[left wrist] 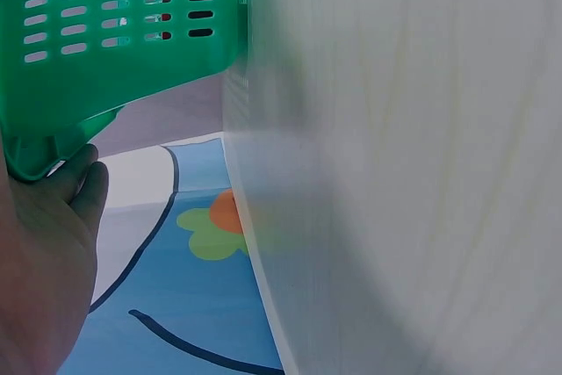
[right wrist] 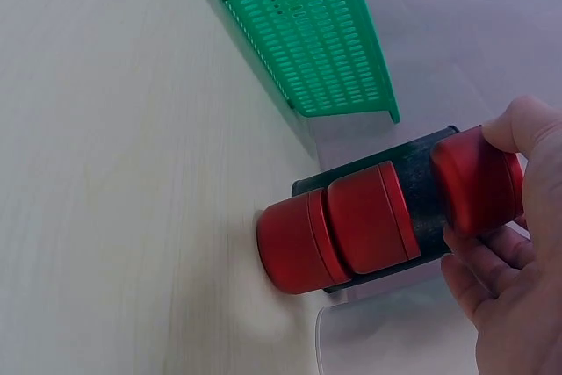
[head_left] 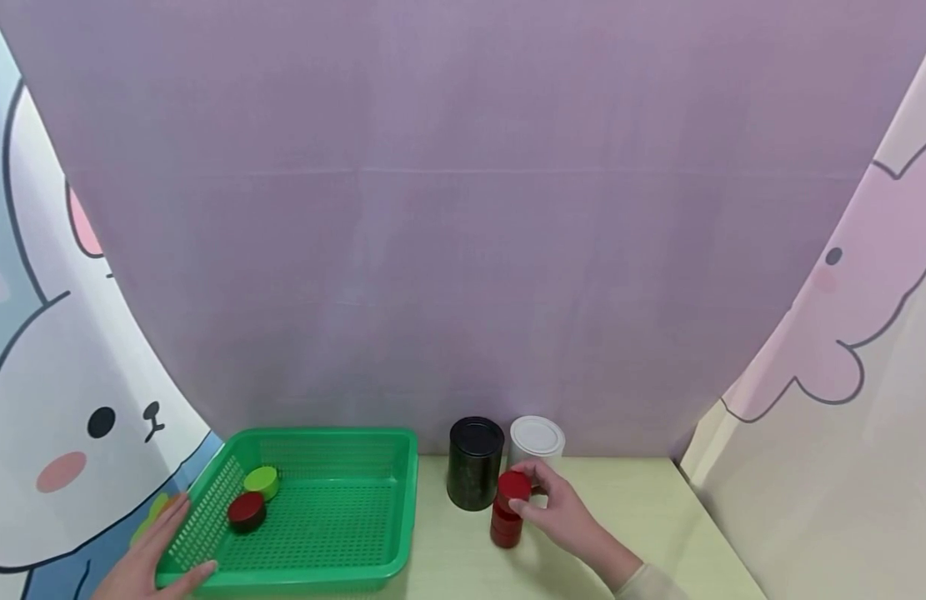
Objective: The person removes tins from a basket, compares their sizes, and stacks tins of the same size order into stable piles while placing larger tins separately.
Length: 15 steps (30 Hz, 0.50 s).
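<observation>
My right hand [head_left: 563, 512] pinches a small red tin [right wrist: 479, 182] between thumb and fingers. The held tin is above two more red tins [right wrist: 373, 217], stacked upright on the table; a gap shows between it and the upper one in the right wrist view. Close behind the stack stand a black canister [head_left: 473, 467] and a white canister [head_left: 538, 437], the white one partly hidden by my hand. My left hand [head_left: 151, 550] rests at the near left corner of a green basket [head_left: 413, 517], fingers extended along its rim. In the left wrist view its fingertips touch the rim's underside.
Inside the basket, a dark red round tin [head_left: 247, 512] and a lime green one [head_left: 262, 482] lie by the left wall. A purple cloth [head_left: 463, 233] hangs behind the pale table [head_left: 620, 492]. Cartoon-printed cloths [head_left: 72, 433] flank both sides.
</observation>
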Each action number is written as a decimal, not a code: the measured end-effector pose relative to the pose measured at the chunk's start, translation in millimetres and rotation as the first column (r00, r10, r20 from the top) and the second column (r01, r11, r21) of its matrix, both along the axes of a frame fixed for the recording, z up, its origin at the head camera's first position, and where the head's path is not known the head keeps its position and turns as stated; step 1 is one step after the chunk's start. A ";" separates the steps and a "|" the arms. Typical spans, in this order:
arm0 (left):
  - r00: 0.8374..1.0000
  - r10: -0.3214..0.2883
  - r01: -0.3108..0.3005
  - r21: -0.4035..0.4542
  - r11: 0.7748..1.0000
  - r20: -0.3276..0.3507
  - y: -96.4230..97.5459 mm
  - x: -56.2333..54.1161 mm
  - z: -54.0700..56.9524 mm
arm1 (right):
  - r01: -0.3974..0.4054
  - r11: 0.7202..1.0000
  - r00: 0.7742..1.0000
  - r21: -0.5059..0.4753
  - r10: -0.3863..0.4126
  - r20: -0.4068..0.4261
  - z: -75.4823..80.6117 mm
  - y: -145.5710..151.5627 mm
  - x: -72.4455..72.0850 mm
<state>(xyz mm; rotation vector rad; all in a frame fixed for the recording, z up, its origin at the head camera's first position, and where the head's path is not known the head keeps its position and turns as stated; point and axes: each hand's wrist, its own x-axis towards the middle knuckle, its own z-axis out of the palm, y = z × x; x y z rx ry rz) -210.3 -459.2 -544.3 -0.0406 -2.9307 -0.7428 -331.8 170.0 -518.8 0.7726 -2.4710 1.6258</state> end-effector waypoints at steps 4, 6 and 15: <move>1.000 0.001 -0.001 0.000 1.000 0.009 0.3 0.0 0.8 | 0.004 1.000 1.000 0.011 -0.003 -0.010 -3.7 0.9 -0.4; 1.000 0.001 -0.001 0.000 1.000 0.016 0.6 0.1 1.6 | 0.002 1.000 1.000 0.016 -0.001 -0.015 -5.5 1.3 -0.2; 1.000 -0.016 0.016 0.020 1.000 0.014 -2.1 -0.4 -1.1 | -0.003 1.000 1.000 0.029 0.003 -0.012 -10.0 1.5 -1.3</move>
